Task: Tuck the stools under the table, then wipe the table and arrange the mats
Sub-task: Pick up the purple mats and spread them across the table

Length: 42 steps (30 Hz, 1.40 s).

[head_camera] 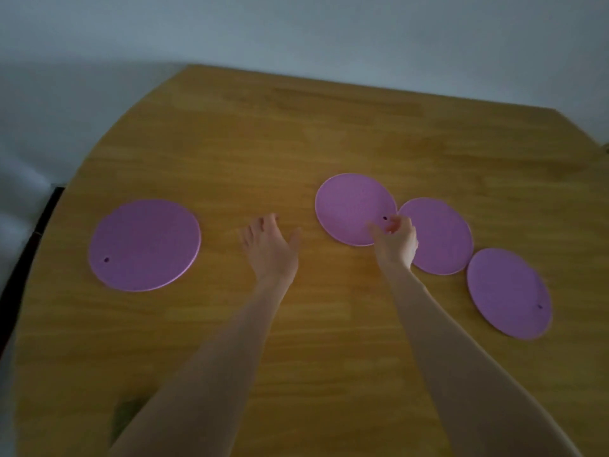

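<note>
Since 4 purple mats lie on the table (296,133) and no stool shows in view, we judge that we are at the last step, arranging the mats. Our right hand (395,240) pinches the near edge of the second mat (349,206) beside its small hole (385,218), fingers curled over the rim. Our left hand (268,245) is relaxed and holds nothing, fingers spread over the bare wood between the leftmost mat (145,244) and the second mat. We cannot tell whether it touches the surface.

The leftmost mat lies flat, well apart from the others. The second mat meets the third mat (441,239) at the rims, and the third sits just beside the rightmost mat (507,291), so these 3 crowd the right half in a slanting line.

The next move, as we read it, calls for drawing the second mat leftward into the gap, flat, so its rim does not drag the third along, then spacing the other 2 evenly. A dim green patch (127,417) by the near edge is too blurred to name.
</note>
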Available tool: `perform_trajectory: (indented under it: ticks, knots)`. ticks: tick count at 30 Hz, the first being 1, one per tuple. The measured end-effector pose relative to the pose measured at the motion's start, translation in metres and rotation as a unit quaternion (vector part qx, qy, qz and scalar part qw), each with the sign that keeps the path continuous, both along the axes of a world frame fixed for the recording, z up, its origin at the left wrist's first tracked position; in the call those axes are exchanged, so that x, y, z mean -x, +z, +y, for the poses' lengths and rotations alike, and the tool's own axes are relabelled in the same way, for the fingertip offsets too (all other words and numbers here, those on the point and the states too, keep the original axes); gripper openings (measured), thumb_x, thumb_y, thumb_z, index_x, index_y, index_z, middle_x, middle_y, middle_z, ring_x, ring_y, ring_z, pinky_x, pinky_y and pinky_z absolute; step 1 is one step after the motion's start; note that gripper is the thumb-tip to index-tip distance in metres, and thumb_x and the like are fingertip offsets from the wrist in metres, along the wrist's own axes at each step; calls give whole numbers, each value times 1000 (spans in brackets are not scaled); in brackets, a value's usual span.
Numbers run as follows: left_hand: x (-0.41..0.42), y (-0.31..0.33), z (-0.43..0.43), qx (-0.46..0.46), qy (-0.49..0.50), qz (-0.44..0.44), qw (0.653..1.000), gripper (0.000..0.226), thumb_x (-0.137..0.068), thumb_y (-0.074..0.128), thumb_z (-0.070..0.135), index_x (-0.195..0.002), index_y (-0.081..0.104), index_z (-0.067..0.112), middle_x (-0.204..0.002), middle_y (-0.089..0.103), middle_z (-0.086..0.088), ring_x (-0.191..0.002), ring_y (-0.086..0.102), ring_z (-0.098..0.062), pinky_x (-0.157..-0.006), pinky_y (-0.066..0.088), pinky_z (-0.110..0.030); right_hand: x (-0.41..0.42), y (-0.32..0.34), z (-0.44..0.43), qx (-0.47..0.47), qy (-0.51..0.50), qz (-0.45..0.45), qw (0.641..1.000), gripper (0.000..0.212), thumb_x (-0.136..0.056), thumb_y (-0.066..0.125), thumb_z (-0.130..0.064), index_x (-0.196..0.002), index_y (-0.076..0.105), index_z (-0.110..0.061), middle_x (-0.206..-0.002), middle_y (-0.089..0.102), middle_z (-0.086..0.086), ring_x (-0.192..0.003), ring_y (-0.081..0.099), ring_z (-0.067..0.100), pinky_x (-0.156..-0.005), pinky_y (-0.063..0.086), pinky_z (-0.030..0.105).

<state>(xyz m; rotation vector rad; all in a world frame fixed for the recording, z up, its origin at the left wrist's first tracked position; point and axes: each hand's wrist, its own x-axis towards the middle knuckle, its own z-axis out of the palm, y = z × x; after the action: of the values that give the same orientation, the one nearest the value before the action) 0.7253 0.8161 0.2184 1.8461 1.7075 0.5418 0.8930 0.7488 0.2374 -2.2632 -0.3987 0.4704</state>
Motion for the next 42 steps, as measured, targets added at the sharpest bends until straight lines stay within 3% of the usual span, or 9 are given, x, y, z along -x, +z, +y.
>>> perform_trajectory:
  ticks: [10, 16, 23, 27, 31, 39, 42]
  knots:
    - [-87, -14, -20, 16, 30, 36, 999, 57, -84, 64, 49, -122, 52, 9, -126, 47, -12, -123, 38, -33, -116, 11, -47, -81, -12, 10, 4, 35, 4, 999, 44, -81, 73, -33, -115, 56, -12, -115, 58, 5, -106, 54, 23, -86, 41, 34]
    - [-101, -19, -19, 15, 74, 52, 996, 61, -80, 69, 47, -122, 52, 8, -127, 46, -13, -124, 37, -33, -116, 9, -47, -95, -20, 20, 5, 64, 10, 998, 44, -79, 73, -28, -118, 58, -13, -112, 62, 4, -107, 56, 24, -82, 42, 31]
    - [-104, -18, -16, 35, 108, 19, 993, 59, -74, 76, 45, -116, 54, 10, -126, 45, -10, -124, 36, -32, -115, 12, -48, -90, -18, 32, 57, 85, 0, 995, 38, -83, 70, -23, -118, 58, -11, -111, 65, 3, -110, 54, 23, -79, 37, 28]
    - [-101, -18, -13, 38, 112, 19, 993, 49, -74, 75, 46, -105, 59, 12, -120, 50, -8, -120, 40, -30, -116, 8, -45, -92, -12, 33, 32, 59, 47, 997, 35, -83, 73, -19, -115, 60, -11, -105, 65, 3, -91, 59, 19, -75, 44, 29]
    - [-95, -14, -15, 54, 96, 28, 994, 33, -80, 69, 47, -91, 60, 17, -114, 55, -7, -119, 43, -28, -117, 4, -40, -88, -8, 26, 2, 37, 71, 997, 35, -79, 76, -18, -111, 64, -11, -100, 65, 1, -93, 64, 20, -87, 52, 38]
    - [-59, -8, -48, 49, 120, -28, 991, 35, -76, 72, 49, -88, 66, 16, -102, 63, -5, -110, 50, -26, -114, 17, -43, -60, 8, -20, -18, 55, 66, 996, 34, -80, 76, -19, -110, 64, -11, -90, 61, -4, -83, 58, 13, -77, 45, 27]
    - [-38, -1, -71, 44, 113, -35, 992, 32, -76, 74, 46, -85, 62, 18, -101, 63, -5, -108, 51, -24, -116, 10, -41, -40, 10, -49, -12, 54, 65, 996, 33, -80, 76, -20, -109, 64, -11, -88, 60, -4, -81, 57, 13, -75, 45, 27]
